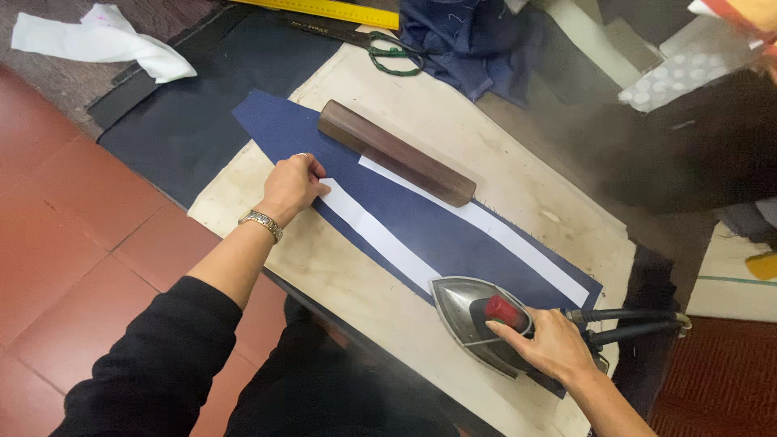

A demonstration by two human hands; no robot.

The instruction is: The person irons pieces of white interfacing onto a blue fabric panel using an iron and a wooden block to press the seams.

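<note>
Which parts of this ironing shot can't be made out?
- Head view: the iron soleplate and the fabric beneath it, hidden by the iron.
- Right hand palm and the handle it grips, covered by the hand.
- Upper right: steam or blur hazes the dark cloth.
- Yellow ruler, cut off by the top edge.

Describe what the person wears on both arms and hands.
The left hand has a ring on one finger and a metal-link wristwatch; a black sleeve is pushed up the forearm. The right hand is bare, with no sleeve showing.
</note>
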